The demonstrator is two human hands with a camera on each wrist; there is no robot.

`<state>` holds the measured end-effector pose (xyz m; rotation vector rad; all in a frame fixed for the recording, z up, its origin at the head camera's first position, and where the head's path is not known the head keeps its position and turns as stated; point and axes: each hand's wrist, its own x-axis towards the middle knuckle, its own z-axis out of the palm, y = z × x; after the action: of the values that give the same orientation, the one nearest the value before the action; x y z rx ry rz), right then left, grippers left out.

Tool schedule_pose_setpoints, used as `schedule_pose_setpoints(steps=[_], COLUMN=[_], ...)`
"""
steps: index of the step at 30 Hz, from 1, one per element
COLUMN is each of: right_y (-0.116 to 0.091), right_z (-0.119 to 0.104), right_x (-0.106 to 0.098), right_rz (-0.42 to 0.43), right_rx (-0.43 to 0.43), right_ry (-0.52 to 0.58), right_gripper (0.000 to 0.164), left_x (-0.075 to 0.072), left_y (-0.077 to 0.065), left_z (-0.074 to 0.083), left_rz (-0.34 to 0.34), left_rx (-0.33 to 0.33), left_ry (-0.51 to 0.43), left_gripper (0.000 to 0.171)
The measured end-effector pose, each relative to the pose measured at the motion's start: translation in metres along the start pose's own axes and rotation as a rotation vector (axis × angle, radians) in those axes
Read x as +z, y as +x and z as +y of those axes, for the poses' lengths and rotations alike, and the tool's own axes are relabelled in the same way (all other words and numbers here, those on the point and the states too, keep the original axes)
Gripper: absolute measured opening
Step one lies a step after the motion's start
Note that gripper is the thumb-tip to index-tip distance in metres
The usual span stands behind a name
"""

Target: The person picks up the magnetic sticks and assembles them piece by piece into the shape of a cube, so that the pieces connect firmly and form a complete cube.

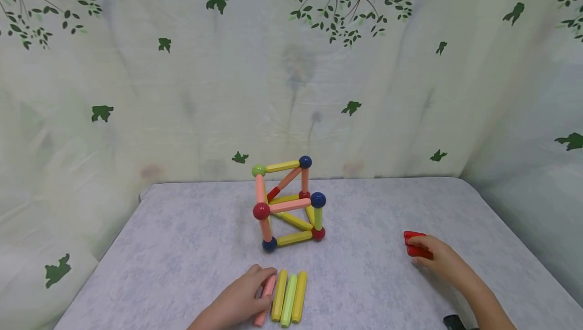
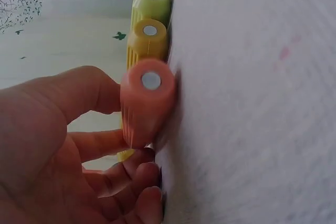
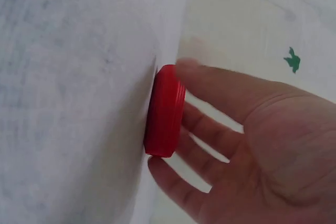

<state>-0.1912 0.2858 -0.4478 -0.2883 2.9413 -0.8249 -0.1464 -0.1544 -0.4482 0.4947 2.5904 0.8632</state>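
My left hand (image 1: pixel 241 295) pinches a pink magnetic rod (image 1: pixel 269 285) between thumb and fingers as it lies on the table. In the left wrist view the pink rod (image 2: pixel 146 103) shows a round metal end. Beside it lie two yellow rods (image 1: pixel 279 297) with a light green rod (image 1: pixel 289 299) between them. Over at the right, my right hand (image 1: pixel 438 258) holds short red rods (image 1: pixel 419 252) at the tabletop. The right wrist view shows thumb and a finger at opposite ends of one red rod (image 3: pixel 165 111); others are hidden there.
A frame of magnetic rods and balls (image 1: pixel 293 238) stands at mid-table, beyond the left hand. Behind the grey table (image 1: pixel 364 279) hangs a pale curtain (image 1: pixel 255 77) printed with leaves. A small black object (image 1: pixel 453 322) shows near the right forearm.
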Motion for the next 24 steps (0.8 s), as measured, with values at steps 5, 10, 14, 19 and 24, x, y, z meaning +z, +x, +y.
schedule_pose_setpoints(steps=[5,10,14,19,24], right_y=[0.003,0.003,0.01,0.023,0.038], right_z=[-0.003,-0.026,-0.052,-0.084,-0.117], right_x=[0.002,0.003,0.009,0.028,0.046], right_rz=[-0.055,0.004,0.057,0.068,0.067], right_rx=[0.034,-0.05,-0.175,-0.302,-0.373], right_ry=[-0.081,-0.047,0.015,0.086,0.152], right_gripper=[0.032,0.03,0.03,0.029,0.028], left_x=[-0.004,-0.013,-0.019,-0.02,-0.016], left_y=[-0.003,-0.006,-0.006,-0.005,-0.004], left_z=[0.0,0.001,0.001,0.003,0.005], left_rz=[0.016,0.077,0.2,0.368,0.534], left_rx=[-0.014,-0.008,0.047,0.133,0.196], left_ry=[-0.071,-0.163,-0.185,-0.22,-0.292], left_gripper=[0.032,0.027,0.028,0.037,0.037])
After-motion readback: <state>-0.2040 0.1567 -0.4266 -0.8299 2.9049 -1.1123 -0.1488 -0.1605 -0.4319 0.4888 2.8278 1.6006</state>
